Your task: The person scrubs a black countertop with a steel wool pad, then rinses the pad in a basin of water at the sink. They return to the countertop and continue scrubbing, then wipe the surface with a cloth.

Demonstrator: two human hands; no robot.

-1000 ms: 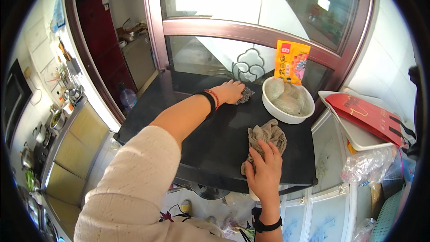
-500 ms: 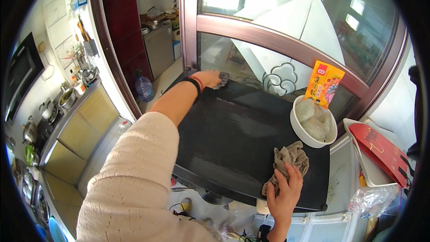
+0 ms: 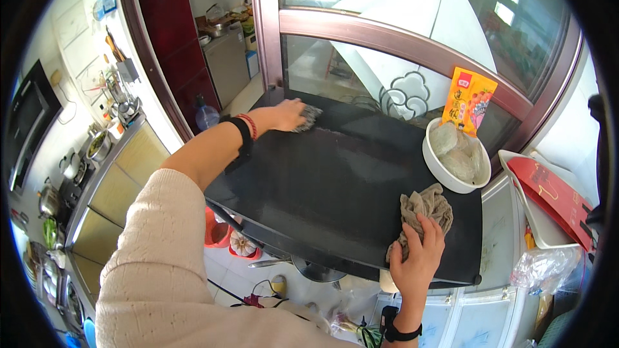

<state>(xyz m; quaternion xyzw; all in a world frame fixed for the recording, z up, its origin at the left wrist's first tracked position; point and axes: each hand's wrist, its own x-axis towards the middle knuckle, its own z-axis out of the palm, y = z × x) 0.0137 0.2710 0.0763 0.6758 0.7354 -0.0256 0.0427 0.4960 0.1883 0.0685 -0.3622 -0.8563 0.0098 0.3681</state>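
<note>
The black tabletop [image 3: 322,180] stands in front of me. At its far left part, my left hand [image 3: 288,115] is closed round a crumpled grey scrubber [image 3: 309,118] and presses it onto the surface. A red bracelet and a black band circle that wrist. Near the right front edge, my right hand [image 3: 418,254] lies on a bunched brown rag [image 3: 431,209], its fingers and thumb apart and bent over the cloth. The palm side is hidden. Faint wet-looking streaks show on the tabletop between the hands.
A white bowl [image 3: 454,177] of plastic-wrapped bundles and an orange packet [image 3: 465,102] stand at the table's right, against the glass panel [image 3: 361,71]. Beyond the right edge lies a red bag [image 3: 548,200] on a white tray. Red containers [image 3: 218,229] sit below the table's left front.
My left hand has drawn the scrubber back toward me and to the left across the tabletop. My right hand and the rag stay in place. The view has shifted slightly.
</note>
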